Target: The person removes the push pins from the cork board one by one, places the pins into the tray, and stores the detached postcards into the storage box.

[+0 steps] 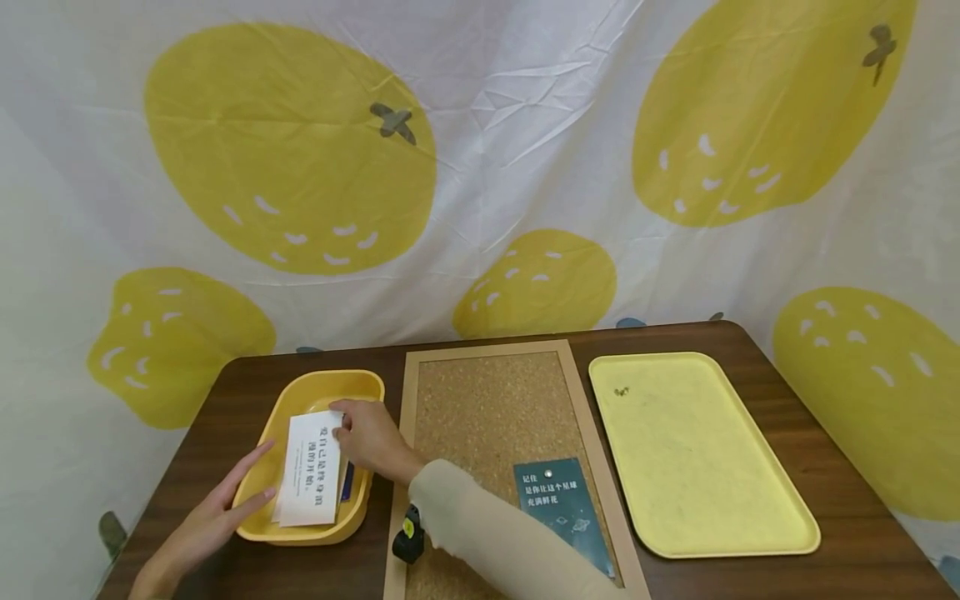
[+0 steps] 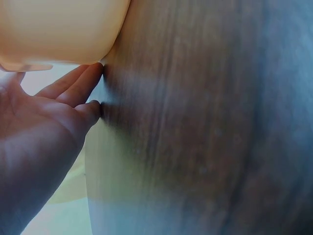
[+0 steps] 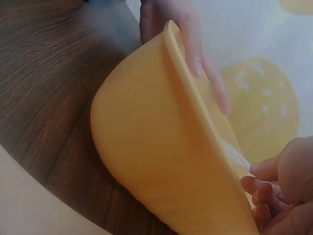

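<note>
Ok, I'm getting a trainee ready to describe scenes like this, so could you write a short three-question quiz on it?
1. Which hand pinches the white card?
2. True or false: the teal card lies on the corkboard.
3. Fill in the blank: the corkboard lies between the yellow basin and the pale yellow ____.

Key:
1. The right hand.
2. True.
3. Tray.
</note>
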A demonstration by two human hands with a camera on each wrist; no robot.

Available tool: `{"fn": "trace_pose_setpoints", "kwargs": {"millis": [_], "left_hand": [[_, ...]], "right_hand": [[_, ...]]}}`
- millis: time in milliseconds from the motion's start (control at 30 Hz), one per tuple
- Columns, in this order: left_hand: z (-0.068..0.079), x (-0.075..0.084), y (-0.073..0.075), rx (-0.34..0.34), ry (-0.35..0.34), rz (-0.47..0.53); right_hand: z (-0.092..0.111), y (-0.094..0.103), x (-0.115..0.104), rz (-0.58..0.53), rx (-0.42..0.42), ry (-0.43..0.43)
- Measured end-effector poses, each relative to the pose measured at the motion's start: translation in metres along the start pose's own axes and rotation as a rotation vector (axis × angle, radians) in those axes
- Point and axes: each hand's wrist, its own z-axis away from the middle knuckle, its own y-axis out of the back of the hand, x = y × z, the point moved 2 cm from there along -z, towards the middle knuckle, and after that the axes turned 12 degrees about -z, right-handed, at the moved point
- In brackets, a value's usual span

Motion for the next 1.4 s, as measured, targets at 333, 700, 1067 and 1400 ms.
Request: {"fn": "trace_pose_setpoints", "kwargs": {"millis": [333,700,1067,1400], "left_hand": [[0.0004,0.0,0.0,0.006,-0.032,0.01],[0.0002,0.0003,0.0002,-0.006,-0.017,0.006],[0.0006,-0.0004,-0.0009,-0.002,-0.003,-0.001],[0.0009,0.0,-0.0002,-0.001,-0.013,0.0]], "right_hand": [[0.0,-0.0015,0.0014,0.012,0.01,0.022],[-0.0003,-0.0033,0.0021,0.015,0.026,0.036],[0.0014,-0.0031,0.0007,0.003,0.018,-0.029],[0.0016,0.0009,0.0009,-0.055,0.003,-0.025]]}}
